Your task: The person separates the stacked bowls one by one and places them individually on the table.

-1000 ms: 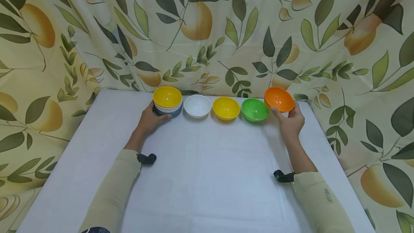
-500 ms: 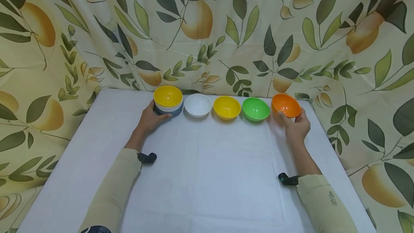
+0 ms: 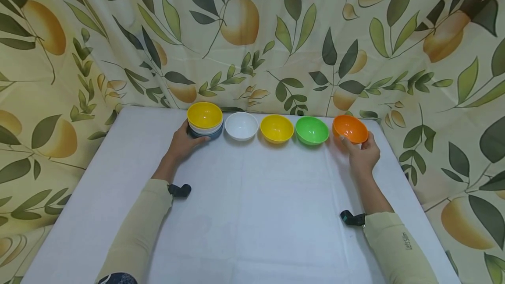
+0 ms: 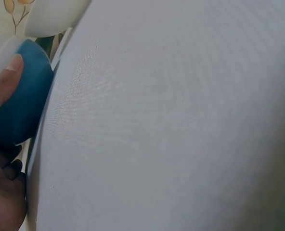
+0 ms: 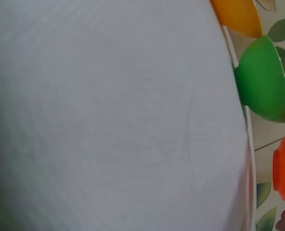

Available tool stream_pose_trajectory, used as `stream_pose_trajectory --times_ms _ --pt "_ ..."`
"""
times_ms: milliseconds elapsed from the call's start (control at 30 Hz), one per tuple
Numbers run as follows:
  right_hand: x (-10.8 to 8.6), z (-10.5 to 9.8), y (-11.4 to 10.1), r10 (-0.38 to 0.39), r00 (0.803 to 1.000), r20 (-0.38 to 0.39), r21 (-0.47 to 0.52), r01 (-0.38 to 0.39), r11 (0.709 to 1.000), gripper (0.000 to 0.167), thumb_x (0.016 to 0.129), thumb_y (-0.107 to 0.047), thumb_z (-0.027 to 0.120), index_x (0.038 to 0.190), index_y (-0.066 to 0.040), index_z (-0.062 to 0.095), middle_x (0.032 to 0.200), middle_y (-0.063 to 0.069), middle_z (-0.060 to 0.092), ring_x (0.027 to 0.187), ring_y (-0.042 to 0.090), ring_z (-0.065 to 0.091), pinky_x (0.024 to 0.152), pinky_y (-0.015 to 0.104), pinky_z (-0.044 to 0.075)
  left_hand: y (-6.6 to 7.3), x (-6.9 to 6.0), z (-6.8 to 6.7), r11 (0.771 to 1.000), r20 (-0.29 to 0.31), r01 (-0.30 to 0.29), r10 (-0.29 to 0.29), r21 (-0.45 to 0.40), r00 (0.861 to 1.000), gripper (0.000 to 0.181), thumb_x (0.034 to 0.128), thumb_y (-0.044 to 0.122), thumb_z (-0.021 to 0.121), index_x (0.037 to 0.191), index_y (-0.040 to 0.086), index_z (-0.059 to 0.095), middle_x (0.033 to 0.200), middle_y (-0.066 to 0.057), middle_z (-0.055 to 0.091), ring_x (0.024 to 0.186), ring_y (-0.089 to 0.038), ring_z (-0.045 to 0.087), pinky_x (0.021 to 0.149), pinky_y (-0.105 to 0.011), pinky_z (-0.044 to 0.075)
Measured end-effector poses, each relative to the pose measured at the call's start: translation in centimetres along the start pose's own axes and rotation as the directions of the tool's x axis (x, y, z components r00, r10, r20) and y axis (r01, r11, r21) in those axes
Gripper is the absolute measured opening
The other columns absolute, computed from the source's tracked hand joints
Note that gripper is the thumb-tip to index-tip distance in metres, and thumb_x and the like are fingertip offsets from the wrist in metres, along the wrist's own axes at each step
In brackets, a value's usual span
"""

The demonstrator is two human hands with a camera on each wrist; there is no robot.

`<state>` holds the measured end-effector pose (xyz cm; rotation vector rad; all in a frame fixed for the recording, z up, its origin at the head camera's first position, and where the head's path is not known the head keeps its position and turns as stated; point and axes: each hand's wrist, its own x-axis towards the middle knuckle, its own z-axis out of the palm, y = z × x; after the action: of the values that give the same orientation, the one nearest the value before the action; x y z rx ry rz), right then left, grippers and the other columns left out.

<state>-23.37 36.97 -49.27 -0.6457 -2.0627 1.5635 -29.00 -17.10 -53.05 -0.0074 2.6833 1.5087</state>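
At the back left of the table stands a stack of bowls: a yellow bowl [image 3: 204,115] on top, white below it, and a blue bowl [image 4: 29,101] at the bottom. My left hand [image 3: 182,144] grips the blue bowl from the left and front, its thumb [image 4: 10,77] lying along the side. At the right end of the row, my right hand [image 3: 364,154] holds an orange bowl [image 3: 350,129] between thumb and fingers, its open side up. In the right wrist view, a gap separates that orange bowl from the tabletop.
Between the hands, a white bowl [image 3: 241,126], another yellow bowl [image 3: 277,129] and a green bowl [image 3: 312,130] sit in a row near the back edge. White cloth covers the table [image 3: 252,214]. A fruit-patterned curtain [image 3: 252,65] hangs right behind.
My right hand has carried the orange bowl rightward and a little toward me, away from the green bowl, then almost stopped. The left hand has stayed on the stack.
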Motion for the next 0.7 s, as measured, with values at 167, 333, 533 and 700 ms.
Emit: stream_pose_trajectory --times_ms 167,333,533,700 --pt "0.0 0.0 0.0 0.059 0.998 -0.007 -0.027 -0.06 0.998 0.087 0.093 -0.027 0.083 0.165 -0.016 0.036 0.166 -0.006 0.039 0.153 0.006 0.029 0.126 0.027 0.019 0.0 0.2 0.0 1.0 -0.007 -0.001 0.001 0.004 1.0 0.115 0.0856 0.043 0.089 0.17 0.013 0.017 0.173 -0.012 0.023 0.159 -0.031 0.018 0.129 -0.053 0.015" --pt "0.2 0.0 0.2 0.071 0.997 0.008 -0.008 -0.071 0.997 0.086 0.092 -0.023 0.084 0.164 -0.015 0.039 0.165 -0.004 0.041 0.152 0.006 0.031 0.125 0.024 0.021 -0.1 0.1 0.1 1.0 -0.008 -0.001 0.001 0.005 1.0 0.115 0.0856 0.043 0.089 0.17 0.013 0.016 0.173 -0.012 0.023 0.159 -0.032 0.019 0.129 -0.053 0.015" --pt "0.3 0.0 0.9 0.075 0.997 0.023 -0.003 -0.075 0.997 0.073 0.091 -0.015 0.084 0.156 -0.012 0.051 0.157 0.0 0.053 0.146 0.009 0.043 0.12 0.022 0.031 -0.1 0.1 0.1 1.0 -0.004 -0.002 0.002 0.0 1.0 0.115 0.0861 0.042 0.089 0.17 0.013 0.016 0.173 -0.012 0.023 0.159 -0.031 0.018 0.129 -0.053 0.014" --pt "0.3 -0.1 1.3 0.066 0.998 0.024 -0.017 -0.066 0.998 0.07 0.09 -0.012 0.085 0.153 -0.009 0.053 0.153 0.005 0.056 0.142 0.014 0.049 0.119 0.024 0.036 0.0 0.0 0.1 1.0 -0.003 -0.003 0.003 -0.004 1.0 0.115 0.0861 0.042 0.089 0.17 0.013 0.016 0.173 -0.012 0.023 0.159 -0.031 0.018 0.129 -0.053 0.014"
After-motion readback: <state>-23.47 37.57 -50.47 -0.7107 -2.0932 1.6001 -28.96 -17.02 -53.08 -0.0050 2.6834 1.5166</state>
